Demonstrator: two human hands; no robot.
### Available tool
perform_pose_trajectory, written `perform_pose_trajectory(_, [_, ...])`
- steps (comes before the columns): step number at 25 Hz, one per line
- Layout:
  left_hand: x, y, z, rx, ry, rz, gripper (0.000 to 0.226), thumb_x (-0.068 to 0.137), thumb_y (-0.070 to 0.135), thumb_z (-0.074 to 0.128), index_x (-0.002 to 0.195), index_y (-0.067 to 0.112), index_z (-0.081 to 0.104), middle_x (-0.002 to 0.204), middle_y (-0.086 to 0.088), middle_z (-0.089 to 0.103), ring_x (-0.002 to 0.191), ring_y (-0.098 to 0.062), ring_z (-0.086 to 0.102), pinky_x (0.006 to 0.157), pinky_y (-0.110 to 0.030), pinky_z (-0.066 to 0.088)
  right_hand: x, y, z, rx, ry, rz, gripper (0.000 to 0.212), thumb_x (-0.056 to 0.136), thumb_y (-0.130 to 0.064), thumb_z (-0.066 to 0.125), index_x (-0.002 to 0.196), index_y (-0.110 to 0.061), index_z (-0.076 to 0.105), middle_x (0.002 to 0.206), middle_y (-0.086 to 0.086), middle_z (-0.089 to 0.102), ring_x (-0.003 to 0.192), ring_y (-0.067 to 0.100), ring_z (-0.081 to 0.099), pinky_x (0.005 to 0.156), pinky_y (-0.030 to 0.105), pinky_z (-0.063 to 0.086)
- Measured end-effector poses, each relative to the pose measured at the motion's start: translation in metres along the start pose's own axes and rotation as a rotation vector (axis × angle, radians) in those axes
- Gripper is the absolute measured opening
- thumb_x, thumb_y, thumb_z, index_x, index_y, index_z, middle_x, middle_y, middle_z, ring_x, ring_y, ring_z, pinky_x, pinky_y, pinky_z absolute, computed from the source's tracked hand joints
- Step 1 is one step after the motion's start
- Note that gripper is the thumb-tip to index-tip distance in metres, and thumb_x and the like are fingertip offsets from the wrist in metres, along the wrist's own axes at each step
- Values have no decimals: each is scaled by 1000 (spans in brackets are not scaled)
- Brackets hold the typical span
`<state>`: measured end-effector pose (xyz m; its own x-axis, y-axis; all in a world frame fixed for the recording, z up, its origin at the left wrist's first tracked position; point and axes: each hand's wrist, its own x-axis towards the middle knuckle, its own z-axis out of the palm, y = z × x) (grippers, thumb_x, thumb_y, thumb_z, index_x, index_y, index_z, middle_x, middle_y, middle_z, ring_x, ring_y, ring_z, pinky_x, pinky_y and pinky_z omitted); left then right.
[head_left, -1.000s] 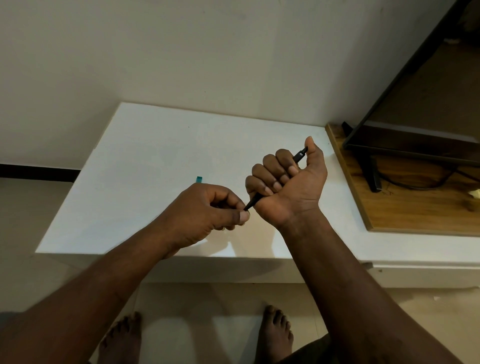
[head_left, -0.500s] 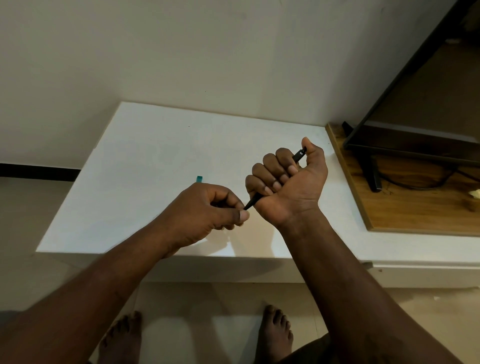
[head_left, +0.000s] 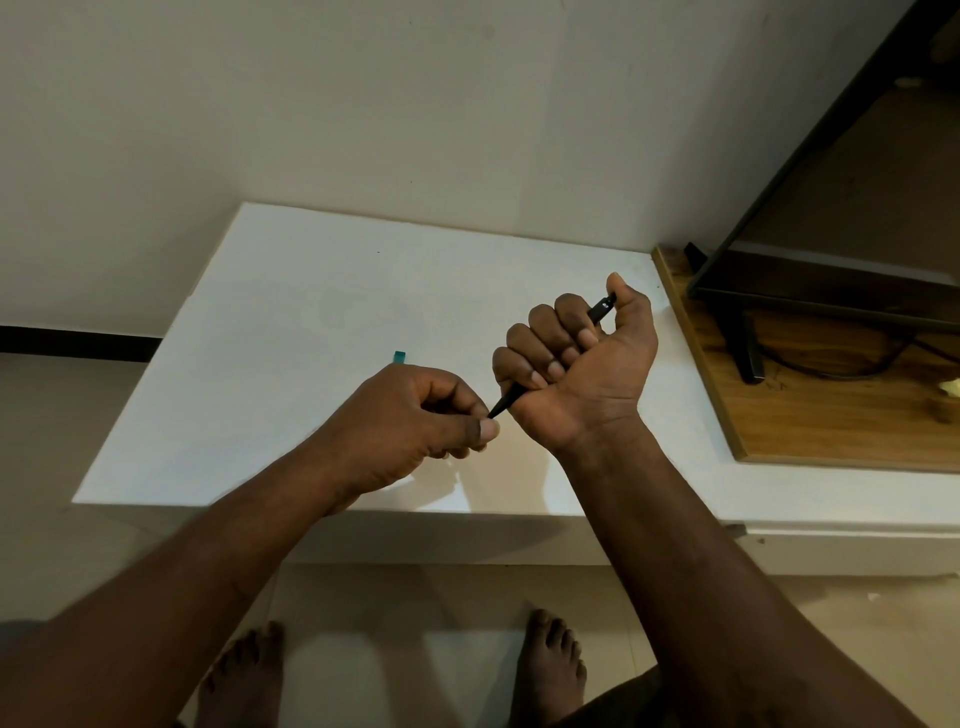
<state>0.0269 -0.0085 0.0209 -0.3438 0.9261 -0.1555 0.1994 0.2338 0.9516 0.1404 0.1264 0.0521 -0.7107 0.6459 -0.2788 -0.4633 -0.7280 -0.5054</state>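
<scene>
Right hand (head_left: 582, 374) is fisted around a black pen (head_left: 508, 401), all four fingers wrapped over the barrel and palm turned up toward the face. The thumb sits on the top end, looks like it's there to press or brace the button. The pen runs slantwise through the fist, top end up and to the right, tip down and to the left, held in the air above the white table (head_left: 291, 312), not touching it.

Left hand (head_left: 415, 421) is curled in, thumb and forefinger pinching right at the pen's tip. Whether they hold the tip itself or some small part on it, too small to tell. My guess is the fist is the anchor so the pinch can twist or pull the tip end: one hand steadies, the other works.

A small teal bit (head_left: 399, 356) lies on the table just behind the left hand, maybe a cap or a part set aside, can't say.

A wooden board (head_left: 810, 415) on the right carries a TV (head_left: 831, 306), with a cable (head_left: 883, 366) trailing by its stand. Bare feet (head_left: 550, 665) on the floor below.
</scene>
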Motion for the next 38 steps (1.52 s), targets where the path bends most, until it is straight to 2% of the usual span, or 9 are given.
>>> perform_pose_trajectory(4, [-1, 1, 1, 0, -5, 3, 7, 84, 34, 79, 83, 26, 78, 81, 2, 79, 76, -12, 74, 71, -27, 57, -1, 0, 1, 10, 7, 18, 61, 94, -62, 50, 55, -21, 27, 50, -6, 17, 42, 11, 14, 45, 24, 14])
perform_pose_trajectory(9, [-1, 0, 1, 0, -7, -1, 7, 84, 33, 79, 83, 26, 78, 81, 2, 79, 77, -13, 74, 73, -30, 58, -1, 0, 1, -5, -9, 5, 58, 95, -56, 49, 55, -20, 28, 49, -5, 19, 41, 12, 15, 45, 24, 15])
perform_pose_trajectory(14, [-1, 0, 1, 5, -7, -4, 8, 85, 34, 79, 83, 27, 78, 81, 3, 79, 77, -12, 74, 72, -29, 58, -1, 1, 1, -8, -12, 16, 62, 95, -63, 50, 56, -20, 26, 50, -5, 17, 42, 11, 13, 46, 25, 14])
perform_pose_trajectory(18, [-1, 0, 1, 0, 3, -8, 8, 85, 33, 79, 83, 25, 78, 81, 3, 79, 77, -12, 74, 72, -28, 57, 0, 1, 1, -9, -19, 2, 56, 93, -56, 50, 57, -20, 25, 50, -5, 17, 41, 12, 15, 44, 24, 15])
perform_pose_trajectory(24, [-2, 2, 2, -2, 1, -18, 8, 85, 32, 79, 83, 24, 78, 81, 2, 79, 78, -14, 74, 74, -30, 58, -1, 2, 0, -17, -26, 7, 62, 94, -64, 50, 57, -21, 25, 50, -5, 17, 42, 11, 14, 46, 25, 14])
perform_pose_trajectory(29, [-2, 1, 1, -8, 4, -17, 10, 85, 33, 79, 83, 23, 78, 81, 1, 79, 78, -15, 74, 76, -32, 60, -1, 2, 1, -27, -31, -18, 57, 93, -56, 49, 57, -21, 24, 50, -5, 17, 41, 12, 14, 44, 24, 16])
perform_pose_trajectory(34, [-2, 1, 2, 3, 0, -14, 10, 85, 33, 79, 84, 23, 78, 82, 1, 79, 79, -15, 74, 76, -32, 60, -2, 3, 2, -29, -30, -17, 61, 94, -62, 48, 57, -21, 24, 50, -5, 17, 42, 12, 14, 45, 25, 15])
perform_pose_trajectory(38, [-1, 2, 1, 3, 2, -8, 9, 86, 32, 79, 84, 23, 78, 82, 1, 79, 79, -16, 74, 77, -33, 60, -1, 2, 2, -38, -46, -32, 56, 93, -56, 47, 56, -21, 24, 49, -5, 17, 41, 12, 14, 43, 24, 16])
